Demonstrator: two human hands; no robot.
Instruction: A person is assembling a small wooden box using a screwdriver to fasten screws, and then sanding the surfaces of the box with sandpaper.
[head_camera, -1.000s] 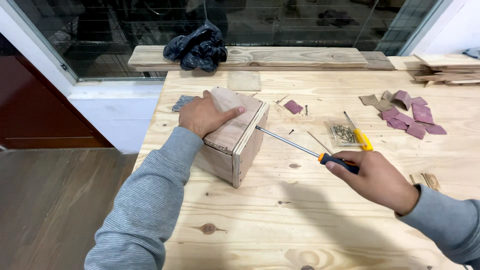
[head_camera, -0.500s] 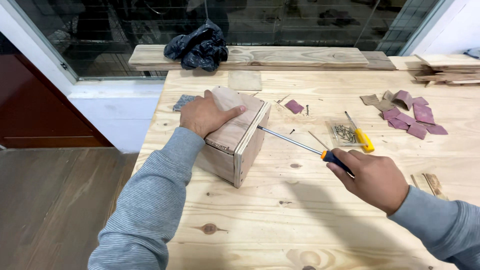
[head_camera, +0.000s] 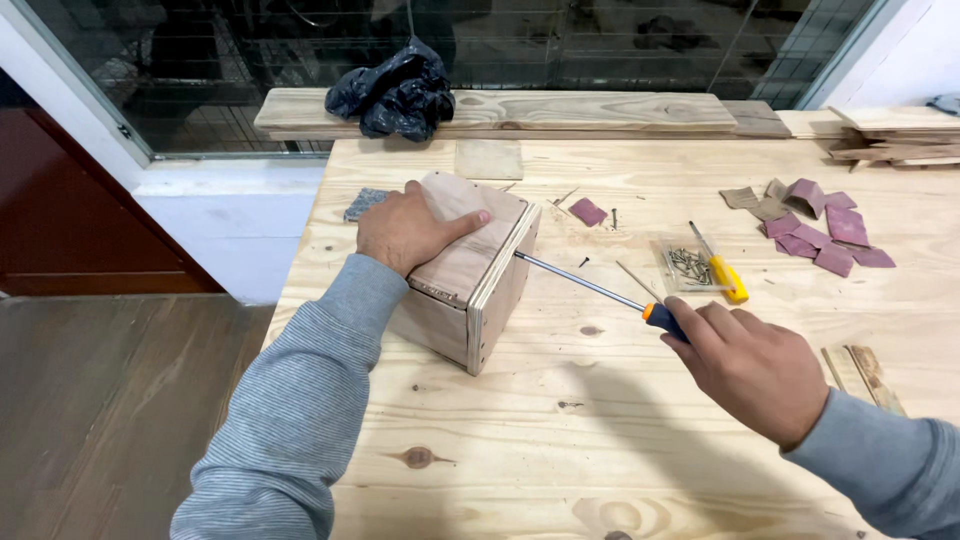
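My left hand (head_camera: 408, 228) lies flat on top of the plywood box (head_camera: 468, 270), fingers pressed together & stretched across the top panel, thumb down the near-left side. Box sits tilted on the pine workbench (head_camera: 560, 440), left-centre, one corner pointing at me.

My right hand (head_camera: 748, 368) is wrapped around the handle of the screwdriver (head_camera: 600, 291); only a bit of orange & dark grip shows past my fingers, which are curled tight round it. The long steel shaft runs up-left, w/ its tip touching the box's right face near the top edge. Can't tell if a screw sits under the tip.

Just beyond the shaft: clear plastic packet of screws (head_camera: 686, 265), w/ a second, yellow-handled screwdriver (head_camera: 722, 270) lying partly across it. A few loose screws & thin nails scattered btwn box and packet. Far right, a heap of reddish sandpaper scraps (head_camera: 820, 232); one more scrap near the box. Thin wood strips at the right edge by my sleeve. At the back, a rough plank (head_camera: 560, 110) w/ a crumpled black bag (head_camera: 392, 92) on it.
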